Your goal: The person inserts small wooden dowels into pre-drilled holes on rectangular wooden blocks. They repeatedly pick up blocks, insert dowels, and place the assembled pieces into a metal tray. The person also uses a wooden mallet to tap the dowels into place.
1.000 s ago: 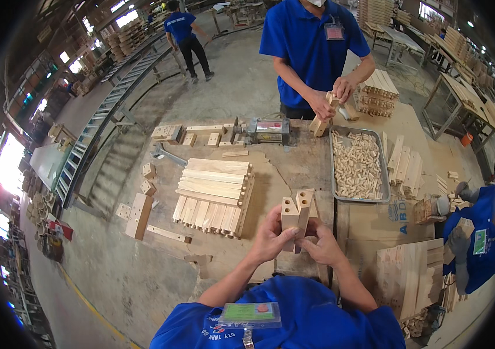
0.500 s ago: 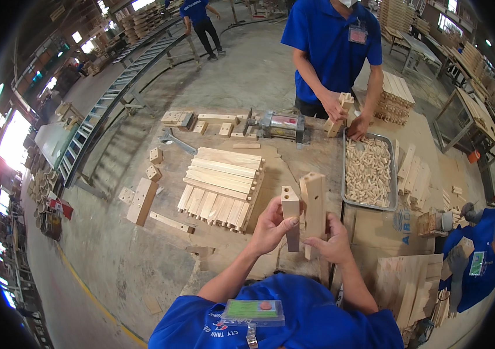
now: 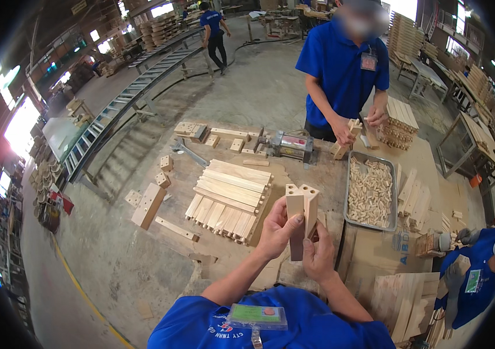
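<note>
My left hand (image 3: pixel 275 234) is closed around an upright wooden block (image 3: pixel 295 216) with drilled holes in its top end. Its thumb presses on the near face. A second wooden block (image 3: pixel 311 205), also with holes in its end, stands against the first at a slight angle, gripped by my right hand (image 3: pixel 319 257) from the right side. The two tops meet; whether the faces touch all the way down is hidden by my fingers. Left of my hands lies a stack of wooden slats (image 3: pixel 231 192) with round tenons on their ends.
A metal tray (image 3: pixel 347 200) of wooden dowels stands to the right. Beyond it a co-worker (image 3: pixel 340 64) handles a block; another person (image 3: pixel 475 273) is at the right. A metal cylinder (image 3: pixel 291 145), a wrench (image 3: pixel 191 152) and a large drilled block (image 3: pixel 149 205) rest on the table.
The two blocks, apart before, are now side by side with their tops together. The co-worker's one hand has risen from the dowel tray. My view has shifted slightly.
</note>
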`<state>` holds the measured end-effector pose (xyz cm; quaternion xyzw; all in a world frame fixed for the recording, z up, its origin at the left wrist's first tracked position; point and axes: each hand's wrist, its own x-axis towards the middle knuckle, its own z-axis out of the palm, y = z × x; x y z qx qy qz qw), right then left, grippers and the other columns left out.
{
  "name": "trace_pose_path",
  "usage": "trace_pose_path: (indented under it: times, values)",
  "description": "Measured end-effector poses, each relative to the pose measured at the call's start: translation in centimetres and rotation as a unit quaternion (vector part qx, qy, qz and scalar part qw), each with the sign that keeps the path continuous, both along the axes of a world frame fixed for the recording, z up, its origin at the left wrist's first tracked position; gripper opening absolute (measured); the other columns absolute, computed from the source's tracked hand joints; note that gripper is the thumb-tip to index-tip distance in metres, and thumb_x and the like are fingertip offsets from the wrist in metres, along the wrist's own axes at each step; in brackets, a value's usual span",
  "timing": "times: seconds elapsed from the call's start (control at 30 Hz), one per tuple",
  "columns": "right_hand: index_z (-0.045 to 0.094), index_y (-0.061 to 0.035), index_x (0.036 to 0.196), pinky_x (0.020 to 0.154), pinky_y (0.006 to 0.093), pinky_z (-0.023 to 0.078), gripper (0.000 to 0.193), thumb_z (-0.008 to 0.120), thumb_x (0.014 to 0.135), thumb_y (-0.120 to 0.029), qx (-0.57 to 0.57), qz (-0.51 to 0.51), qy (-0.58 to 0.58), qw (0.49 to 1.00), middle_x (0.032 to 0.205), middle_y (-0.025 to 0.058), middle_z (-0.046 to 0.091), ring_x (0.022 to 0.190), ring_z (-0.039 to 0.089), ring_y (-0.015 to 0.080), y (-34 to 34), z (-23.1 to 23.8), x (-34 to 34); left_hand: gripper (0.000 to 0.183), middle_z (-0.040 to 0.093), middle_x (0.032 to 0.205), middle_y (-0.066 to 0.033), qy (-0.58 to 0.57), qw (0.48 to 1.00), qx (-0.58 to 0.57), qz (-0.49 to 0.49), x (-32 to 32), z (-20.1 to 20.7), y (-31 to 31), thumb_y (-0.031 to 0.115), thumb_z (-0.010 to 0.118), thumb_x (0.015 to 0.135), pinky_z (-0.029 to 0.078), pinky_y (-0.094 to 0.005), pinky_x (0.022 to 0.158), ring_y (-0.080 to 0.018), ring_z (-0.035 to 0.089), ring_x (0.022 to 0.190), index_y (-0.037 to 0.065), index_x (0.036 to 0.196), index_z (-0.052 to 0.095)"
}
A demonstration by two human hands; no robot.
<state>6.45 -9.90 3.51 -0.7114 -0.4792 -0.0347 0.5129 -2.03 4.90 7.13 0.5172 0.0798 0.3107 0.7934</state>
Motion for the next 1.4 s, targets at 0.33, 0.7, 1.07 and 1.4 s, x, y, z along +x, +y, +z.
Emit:
trace_pose_path:
  times: [0.33, 0.7, 1.07, 1.4]
  values:
    - [0.051, 0.0001, 0.146, 0.080, 0.0353, 0.060, 0.059, 0.077, 0.095, -0.012, 0.009, 0.079, 0.184, 0.980, 0.111, 0.0143, 0.073, 0.091, 0.074, 0.0223, 0.6, 1.3, 1.2, 0.064, 0.062, 0.141, -0.0101, 0.028, 0.997, 0.072, -0.026, -0.6, 0.5, -0.2, 0.022, 0.072, 0.105, 0.049, -0.0338, 0.108, -0.0159, 0.059, 0.129, 0.001, 0.157, 0.041]
    - [0.057, -0.0041, 0.125, 0.089, 0.0368, 0.059, 0.052, 0.085, 0.081, 0.002, 0.158, 0.102, 0.095, 0.978, 0.121, 0.0158, 0.064, 0.111, 0.070, 0.0274, 0.7, 3.5, 4.8, 0.041, 0.065, 0.134, -0.0122, 0.077, 0.987, -0.140, 0.007, -0.4, -1.5, 2.9, 0.032, 0.054, 0.113, 0.056, -0.0429, 0.101, -0.0249, 0.066, 0.122, 0.006, 0.145, 0.051]
    - [0.061, -0.0066, 0.119, 0.101, 0.0499, 0.058, 0.036, 0.073, 0.087, 0.004, 0.042, 0.176, -0.169, 0.969, 0.132, 0.0227, 0.063, 0.127, 0.064, 0.0447, 1.9, 2.3, 4.4, 0.040, 0.072, 0.110, -0.0076, 0.083, 0.973, -0.210, -0.036, 1.6, -0.5, 3.4, 0.035, 0.070, 0.106, 0.060, -0.0374, 0.087, -0.0188, 0.071, 0.098, 0.004, 0.128, 0.060]
    - [0.062, -0.0032, 0.133, 0.099, 0.0388, 0.056, 0.048, 0.082, 0.090, -0.013, -0.167, 0.136, 0.367, 0.905, 0.124, 0.0124, 0.071, 0.115, 0.069, 0.0212, -0.5, -1.8, 2.8, 0.049, 0.072, 0.113, -0.0036, 0.123, 0.986, 0.104, 0.040, 0.9, -2.1, -0.5, 0.017, 0.086, 0.093, 0.058, -0.0307, 0.086, -0.0103, 0.067, 0.100, 0.004, 0.132, 0.061]
